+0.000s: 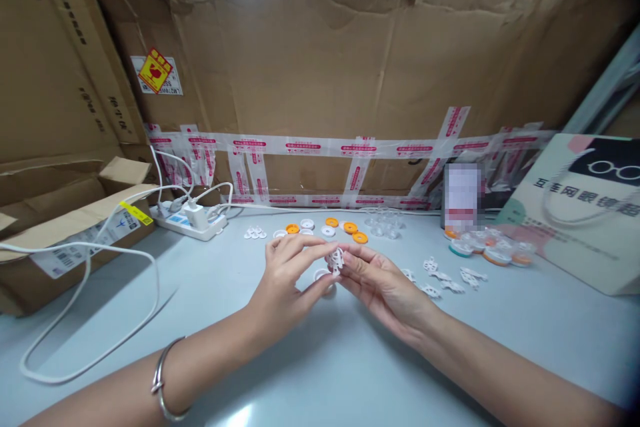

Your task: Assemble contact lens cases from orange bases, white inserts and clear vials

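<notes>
Between my two hands, above the middle of the table, is a small white openwork plastic part [337,260]. My left hand [293,273] pinches it from the left with thumb and fingertips. From the right, the thumb and fingers of my right hand [377,280] close on the same part. Under the fingertips, partly hidden, a round white ring-shaped piece [323,275] rests on the table. Several similar white openwork parts [441,276] lie just right of my right hand. Beyond my hands are orange rings [360,237] and white discs [307,223].
Small white pieces [255,232] and clear plastic domes [385,223] lie farther back. Domes with coloured bases [497,253] cluster at right, by a phone [461,197] and a paper bag [575,227]. At left are a power strip [193,221], a looping cable [157,280] and an open carton [75,233].
</notes>
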`<state>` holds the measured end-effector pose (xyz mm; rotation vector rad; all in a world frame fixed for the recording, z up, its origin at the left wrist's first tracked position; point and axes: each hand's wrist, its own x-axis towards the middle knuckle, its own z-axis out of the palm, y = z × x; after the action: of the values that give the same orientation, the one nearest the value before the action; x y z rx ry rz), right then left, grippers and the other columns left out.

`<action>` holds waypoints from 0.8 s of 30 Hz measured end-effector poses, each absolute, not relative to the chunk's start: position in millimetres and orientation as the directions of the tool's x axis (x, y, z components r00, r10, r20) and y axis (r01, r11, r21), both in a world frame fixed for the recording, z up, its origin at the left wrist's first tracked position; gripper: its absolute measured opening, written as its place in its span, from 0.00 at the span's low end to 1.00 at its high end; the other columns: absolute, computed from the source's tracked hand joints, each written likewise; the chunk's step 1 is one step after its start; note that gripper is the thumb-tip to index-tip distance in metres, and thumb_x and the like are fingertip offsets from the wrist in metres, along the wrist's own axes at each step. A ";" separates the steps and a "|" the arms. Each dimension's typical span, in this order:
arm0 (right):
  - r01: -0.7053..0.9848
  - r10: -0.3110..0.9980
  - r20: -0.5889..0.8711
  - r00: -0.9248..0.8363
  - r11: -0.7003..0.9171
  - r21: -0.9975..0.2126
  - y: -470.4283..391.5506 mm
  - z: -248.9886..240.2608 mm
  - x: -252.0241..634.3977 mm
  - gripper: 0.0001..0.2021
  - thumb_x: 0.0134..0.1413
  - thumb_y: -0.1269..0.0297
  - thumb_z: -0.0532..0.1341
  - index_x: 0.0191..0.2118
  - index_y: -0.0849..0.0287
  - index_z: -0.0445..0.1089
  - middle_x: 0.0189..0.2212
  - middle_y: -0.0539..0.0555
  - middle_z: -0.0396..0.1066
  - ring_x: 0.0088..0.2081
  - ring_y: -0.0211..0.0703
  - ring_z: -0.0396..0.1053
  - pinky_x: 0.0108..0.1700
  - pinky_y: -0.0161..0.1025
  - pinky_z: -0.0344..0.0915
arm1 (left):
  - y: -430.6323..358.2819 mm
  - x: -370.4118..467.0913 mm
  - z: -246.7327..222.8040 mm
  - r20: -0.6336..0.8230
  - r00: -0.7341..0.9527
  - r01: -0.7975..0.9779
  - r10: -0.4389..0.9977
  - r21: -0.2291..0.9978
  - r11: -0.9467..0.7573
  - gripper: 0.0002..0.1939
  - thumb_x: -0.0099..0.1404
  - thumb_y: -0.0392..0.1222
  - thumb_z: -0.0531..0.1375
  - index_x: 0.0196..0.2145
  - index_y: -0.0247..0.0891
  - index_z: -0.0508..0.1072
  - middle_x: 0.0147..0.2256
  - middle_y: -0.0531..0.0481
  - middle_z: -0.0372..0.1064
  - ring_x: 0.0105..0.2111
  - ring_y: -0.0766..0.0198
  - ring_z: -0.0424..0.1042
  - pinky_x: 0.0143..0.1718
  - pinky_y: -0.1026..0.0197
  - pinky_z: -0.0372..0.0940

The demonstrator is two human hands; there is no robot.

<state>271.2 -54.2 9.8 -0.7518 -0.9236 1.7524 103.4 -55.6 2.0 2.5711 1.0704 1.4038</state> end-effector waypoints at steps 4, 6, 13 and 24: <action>-0.449 0.950 -0.077 -0.303 -0.213 -0.868 -54.3 7.9 271.4 0.10 0.38 0.63 0.70 0.30 0.59 0.74 0.28 0.49 0.74 0.31 0.35 0.70 0.42 0.36 0.66 | -56.1 103.0 2.5 0.730 0.361 0.579 0.580 0.313 -0.753 0.16 0.61 0.39 0.60 0.48 0.45 0.67 0.43 0.47 0.70 0.44 0.57 0.66 0.46 0.52 0.52; -0.435 0.951 -0.084 -0.296 -0.213 -0.875 -54.9 8.2 271.7 0.09 0.38 0.62 0.70 0.28 0.59 0.74 0.27 0.49 0.73 0.31 0.36 0.70 0.43 0.37 0.66 | -56.3 103.0 2.8 0.731 0.359 0.592 0.580 0.302 -0.747 0.16 0.60 0.39 0.60 0.47 0.44 0.67 0.42 0.47 0.70 0.44 0.57 0.66 0.46 0.52 0.52; -0.401 0.949 -0.045 -0.311 -0.174 -0.899 -57.5 10.2 270.3 0.07 0.40 0.61 0.68 0.28 0.58 0.76 0.28 0.50 0.74 0.33 0.37 0.70 0.48 0.40 0.65 | -56.3 103.9 3.4 0.749 0.349 0.616 0.564 0.270 -0.740 0.15 0.60 0.36 0.60 0.46 0.44 0.68 0.42 0.48 0.71 0.43 0.58 0.67 0.46 0.52 0.52; -0.378 0.953 -0.050 -0.298 -0.166 -0.911 -58.8 11.4 269.6 0.09 0.41 0.61 0.68 0.30 0.59 0.75 0.29 0.51 0.74 0.32 0.37 0.69 0.43 0.40 0.65 | -56.7 104.6 2.6 0.748 0.349 0.625 0.565 0.264 -0.735 0.15 0.59 0.35 0.60 0.45 0.43 0.69 0.41 0.49 0.71 0.43 0.58 0.67 0.47 0.52 0.50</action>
<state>269.6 -58.8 11.4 -0.8232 -1.0340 1.6648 104.6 -56.7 2.6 2.6350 1.1648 1.4146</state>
